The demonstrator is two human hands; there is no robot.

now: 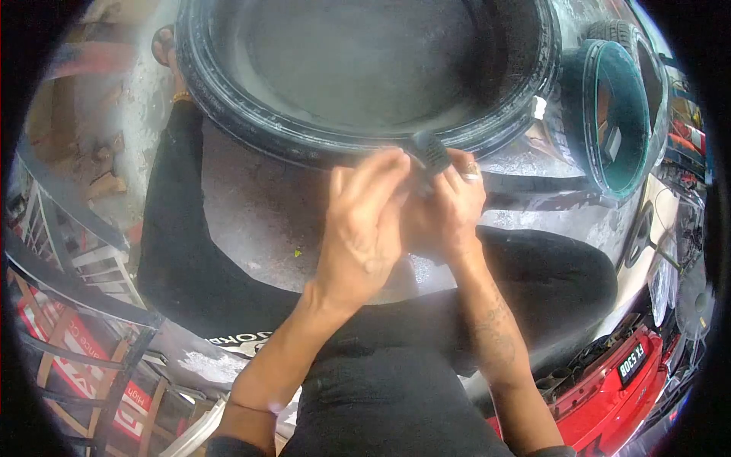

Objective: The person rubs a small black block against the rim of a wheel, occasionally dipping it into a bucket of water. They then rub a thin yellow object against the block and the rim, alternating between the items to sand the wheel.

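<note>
A large black round rim (282, 126), dusty grey inside, lies at the top centre. Just below its near edge, my right hand (457, 194), with a ring on one finger, is closed on a small dark block (431, 151) with a textured face. My left hand (365, 221) is raised beside it, fingers bent and close together near the block. Whether anything is between the left fingers is too blurred to tell. The black-clad legs (548, 266) are spread around the hands.
A teal-edged round ring (643, 122) stands at the right beside a tyre (609, 30). Red bodywork (609, 396) with a plate is at the lower right. Metal frames (99, 266) and red-and-white signs (84, 350) are at the left.
</note>
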